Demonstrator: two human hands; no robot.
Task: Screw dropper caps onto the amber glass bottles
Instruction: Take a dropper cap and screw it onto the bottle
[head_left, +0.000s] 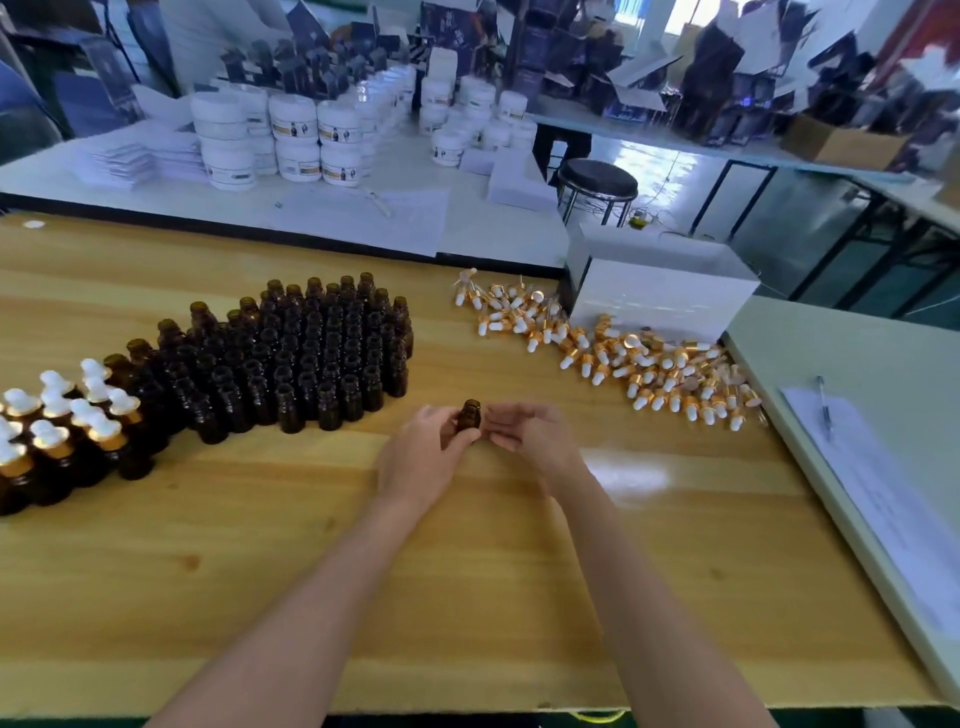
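Bare forearms reach over the wooden table (467, 597). The left hand (423, 457) grips an uncapped bottle (470, 415). The right hand (530, 436) sits just beside it, fingers loosely spread and holding nothing. To the left, open bottles (311, 353) stand packed together, with capped bottles (57, 431) past them. To the right, dropper caps (623, 364) lie heaped against a white box (660, 296). A pen (824, 408) rests on paper (893, 519). The labels on the far jars (291, 135) are too blurred to read.
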